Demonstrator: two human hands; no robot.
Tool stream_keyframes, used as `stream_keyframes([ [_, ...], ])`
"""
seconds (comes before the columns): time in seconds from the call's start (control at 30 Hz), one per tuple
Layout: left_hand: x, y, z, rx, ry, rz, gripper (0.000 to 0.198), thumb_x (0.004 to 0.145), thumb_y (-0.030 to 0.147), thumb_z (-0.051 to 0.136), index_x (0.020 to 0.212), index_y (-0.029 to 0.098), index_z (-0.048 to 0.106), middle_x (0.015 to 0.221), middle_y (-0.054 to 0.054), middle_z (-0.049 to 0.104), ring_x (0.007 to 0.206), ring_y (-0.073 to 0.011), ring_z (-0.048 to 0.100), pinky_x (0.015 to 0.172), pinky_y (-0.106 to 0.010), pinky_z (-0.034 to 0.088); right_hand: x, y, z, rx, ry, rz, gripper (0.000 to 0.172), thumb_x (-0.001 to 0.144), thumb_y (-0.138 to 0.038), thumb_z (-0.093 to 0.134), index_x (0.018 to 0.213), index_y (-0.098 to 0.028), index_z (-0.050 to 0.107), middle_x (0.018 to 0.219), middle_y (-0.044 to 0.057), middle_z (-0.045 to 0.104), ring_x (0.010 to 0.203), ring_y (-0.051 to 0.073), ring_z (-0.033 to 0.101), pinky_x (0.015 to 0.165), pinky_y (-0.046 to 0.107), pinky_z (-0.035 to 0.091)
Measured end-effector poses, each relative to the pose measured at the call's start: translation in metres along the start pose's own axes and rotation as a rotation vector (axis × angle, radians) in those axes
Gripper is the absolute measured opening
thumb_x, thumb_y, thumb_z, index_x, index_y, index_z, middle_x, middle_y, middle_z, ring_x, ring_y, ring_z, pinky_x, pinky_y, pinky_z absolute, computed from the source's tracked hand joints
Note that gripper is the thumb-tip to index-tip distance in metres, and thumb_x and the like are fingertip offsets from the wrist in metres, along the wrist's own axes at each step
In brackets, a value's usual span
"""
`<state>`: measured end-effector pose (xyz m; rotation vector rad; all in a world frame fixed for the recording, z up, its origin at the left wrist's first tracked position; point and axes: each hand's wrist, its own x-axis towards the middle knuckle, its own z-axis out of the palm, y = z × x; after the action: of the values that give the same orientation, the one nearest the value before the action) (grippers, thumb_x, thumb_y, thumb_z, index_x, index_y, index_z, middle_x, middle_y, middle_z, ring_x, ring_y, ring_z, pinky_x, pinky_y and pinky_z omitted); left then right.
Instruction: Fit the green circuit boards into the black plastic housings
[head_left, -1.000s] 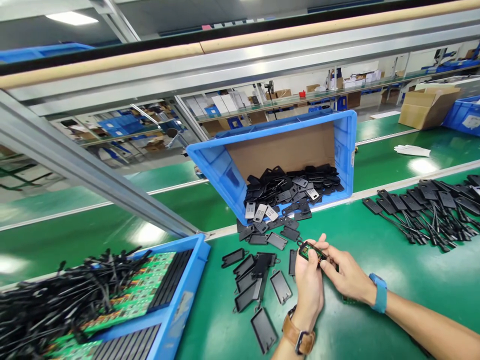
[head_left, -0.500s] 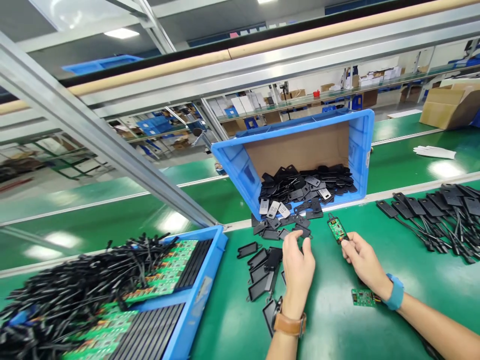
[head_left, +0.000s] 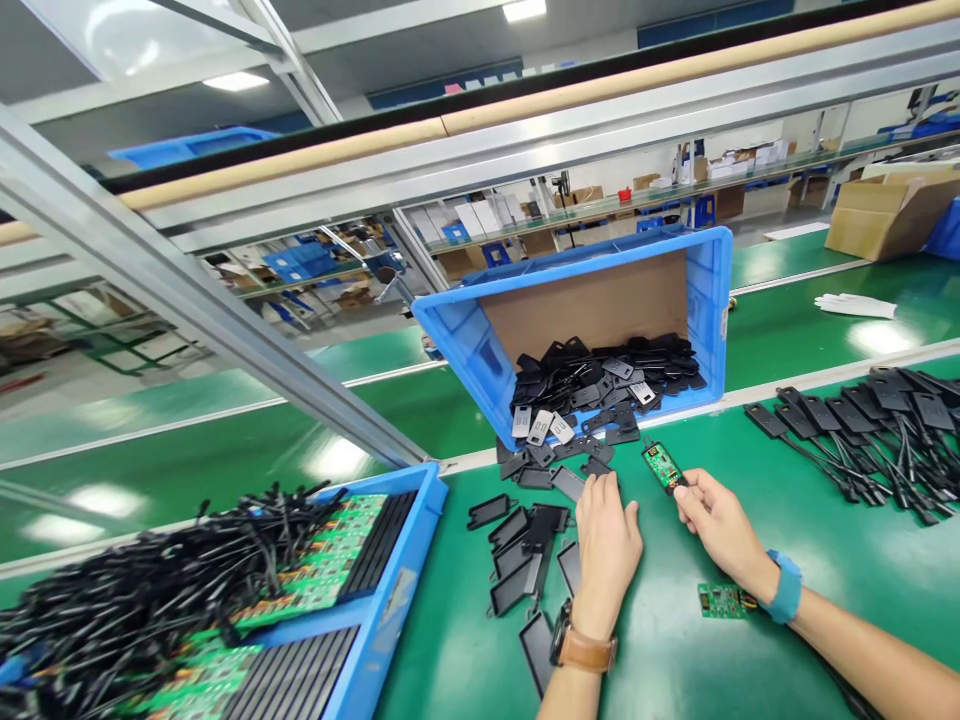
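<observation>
My right hand (head_left: 724,525) pinches the lower end of a green circuit board (head_left: 663,466) seated in a black plastic case, raised a little above the green bench. My left hand (head_left: 609,540) reaches over the loose black case parts (head_left: 511,586), fingers stretched forward and thumb apart. Its fingertips are beside a black flat cover (head_left: 568,483); whether they touch it is hidden. Another circuit board (head_left: 722,600) with a cable lies on the bench by my right wrist.
A tilted blue crate (head_left: 718,330) holding black covers (head_left: 600,385) stands ahead. To the left, a blue tray (head_left: 409,560) contains circuit boards and black cables. Cased units with cables (head_left: 874,430) are piled at right. A metal post (head_left: 247,310) slants across the left side.
My left hand has turned palm-down and its fingers have lowered towards the black covers. My right hand still holds the cased circuit board in nearly the same spot. The view has shifted slightly.
</observation>
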<state>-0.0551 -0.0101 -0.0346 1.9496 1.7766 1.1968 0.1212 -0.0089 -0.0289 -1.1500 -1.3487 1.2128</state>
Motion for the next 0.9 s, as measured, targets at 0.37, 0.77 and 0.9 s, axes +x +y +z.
stream_keyframes([
  [0.37, 0.014, 0.011, 0.002, -0.095, 0.069, -0.033, 0.028, 0.083, 0.024, 0.061, 0.111, 0.021, 0.064, 0.125, -0.016, 0.058, 0.126, -0.035, 0.047, 0.109, -0.056, 0.03, 0.017, 0.007, -0.007, 0.177, 0.103, 0.024, 0.048, 0.087, -0.067, 0.054, 0.092, -0.019, 0.053, 0.065, -0.003, 0.051, 0.053, 0.013, 0.043, 0.05, 0.025, 0.034],
  [0.77, 0.132, 0.017, 0.046, -0.847, 0.05, -0.675, 0.017, 0.078, 0.021, 0.072, 0.079, 0.014, 0.057, 0.067, -0.001, 0.054, 0.058, -0.0112, 0.057, 0.057, -0.024, 0.047, 0.029, 0.003, -0.019, 0.186, 0.174, -0.047, 0.045, 0.089, -0.064, 0.053, 0.09, -0.019, 0.054, 0.063, -0.003, 0.051, 0.053, 0.012, 0.043, 0.049, 0.024, 0.031],
  [0.9, 0.137, 0.012, 0.049, -0.786, 0.108, -0.689, 0.022, 0.074, 0.024, 0.076, 0.07, 0.014, 0.057, 0.059, 0.001, 0.053, 0.051, -0.0105, 0.051, 0.051, -0.024, 0.041, 0.029, 0.003, -0.018, 0.188, 0.167, -0.049, 0.045, 0.089, -0.064, 0.052, 0.089, -0.019, 0.053, 0.063, -0.004, 0.05, 0.052, 0.012, 0.041, 0.048, 0.024, 0.029],
])
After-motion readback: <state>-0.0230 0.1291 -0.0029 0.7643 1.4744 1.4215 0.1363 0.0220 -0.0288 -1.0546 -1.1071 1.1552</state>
